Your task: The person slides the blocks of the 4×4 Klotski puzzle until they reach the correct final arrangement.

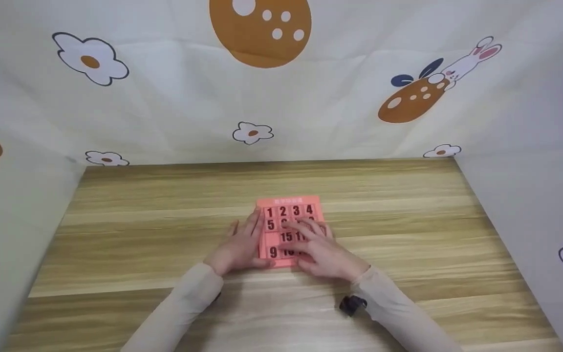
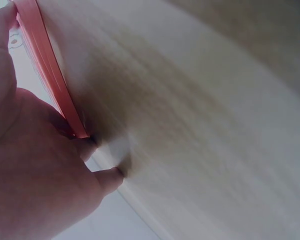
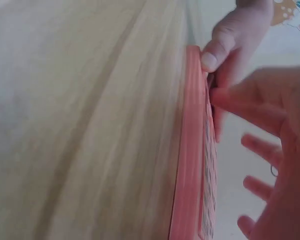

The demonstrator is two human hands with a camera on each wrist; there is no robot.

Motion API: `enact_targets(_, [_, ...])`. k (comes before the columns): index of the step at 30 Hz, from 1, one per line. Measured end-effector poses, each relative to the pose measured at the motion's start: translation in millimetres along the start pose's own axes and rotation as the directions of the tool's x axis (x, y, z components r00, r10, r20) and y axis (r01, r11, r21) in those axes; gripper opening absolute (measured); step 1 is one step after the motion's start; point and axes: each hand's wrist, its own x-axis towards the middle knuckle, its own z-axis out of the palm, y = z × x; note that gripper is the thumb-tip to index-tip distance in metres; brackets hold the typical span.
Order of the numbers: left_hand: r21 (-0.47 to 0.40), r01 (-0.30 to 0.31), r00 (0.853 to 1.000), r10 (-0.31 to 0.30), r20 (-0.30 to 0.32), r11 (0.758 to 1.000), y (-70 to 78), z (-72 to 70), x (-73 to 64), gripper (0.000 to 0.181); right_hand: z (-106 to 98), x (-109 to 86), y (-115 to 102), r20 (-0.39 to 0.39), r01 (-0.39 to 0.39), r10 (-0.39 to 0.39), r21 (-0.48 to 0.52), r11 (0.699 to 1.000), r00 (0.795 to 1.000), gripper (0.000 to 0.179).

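Observation:
A red number slide puzzle [image 1: 289,200] lies flat, showing black-numbered tiles. Along the top row run 1, 2, 3 and 4; the third row has a gap at its left, beside the 15. My left hand [image 1: 240,247] holds the puzzle's left side, thumb at the near-left corner and fingers along the edge. Over the lower right tiles spreads my right hand [image 1: 328,249], hiding several numbers. The right wrist view shows the right fingers [image 3: 257,187] raised off the tiles, one digit reaching down to the puzzle [image 3: 187,165] near the left thumb.
The puzzle lies on a wood-grain table [image 1: 164,195]. Pale curtains [image 1: 174,98] printed with flowers and a rabbit stand at the back and both sides. A small black device [image 1: 352,304] is strapped at the right wrist.

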Motion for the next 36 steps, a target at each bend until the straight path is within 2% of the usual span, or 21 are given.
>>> enact_targets(3, [0.002, 0.003, 1.000, -0.003, 0.009, 1.000, -0.4, -0.4, 0.0, 0.115, 0, 0.1, 2, -0.072, -0.058, 0.057, -0.010, 0.998, 0.996, 0.036])
enact_targets(5, [-0.007, 0.008, 1.000, -0.008, 0.016, 1.000, -0.5, -0.5, 0.1, 0.116, 1, 0.9, 2, -0.078, -0.082, 0.080, -0.016, 0.997, 0.994, 0.035])
enact_targets(10, [-0.021, 0.014, 1.000, -0.014, 0.013, 1.000, -0.1, 0.0, 0.9, 0.117, 2, 3.3, 0, 0.055, -0.051, 0.054, -0.044, 0.998, 0.997, 0.052])
enact_targets(12, [-0.019, 0.010, 1.000, -0.010, 0.008, 1.000, 0.2, 0.3, 1.3, 0.116, 2, 3.2, 0, 0.076, -0.033, 0.036, -0.030, 0.999, 0.996, 0.054])
enact_targets(19, [-0.013, 0.011, 1.000, -0.010, 0.019, 1.000, 0.2, 0.9, 0.7, 0.116, -4, -1.6, 9, -0.024, 0.014, -0.012, 0.087, 0.996, 1.000, 0.023])
enact_targets(21, [-0.013, 0.014, 1.000, -0.014, 0.017, 1.000, -0.1, 0.9, 0.4, 0.116, -5, -2.3, 11, -0.024, -0.008, 0.010, 0.081, 0.997, 1.000, 0.023])
enact_targets(26, [-0.005, 0.015, 1.000, -0.015, 0.014, 1.000, 0.7, 0.0, 0.6, 0.116, -7, -6.0, 14, -0.026, -0.067, 0.068, 0.024, 0.997, 0.997, 0.037])
enact_targets(36, [-0.022, 0.038, 0.999, -0.037, 0.023, 0.999, 0.8, 0.9, 1.9, 0.116, -10, -25.3, 30, -0.137, -0.034, 0.039, 0.037, 0.999, 0.990, 0.025])
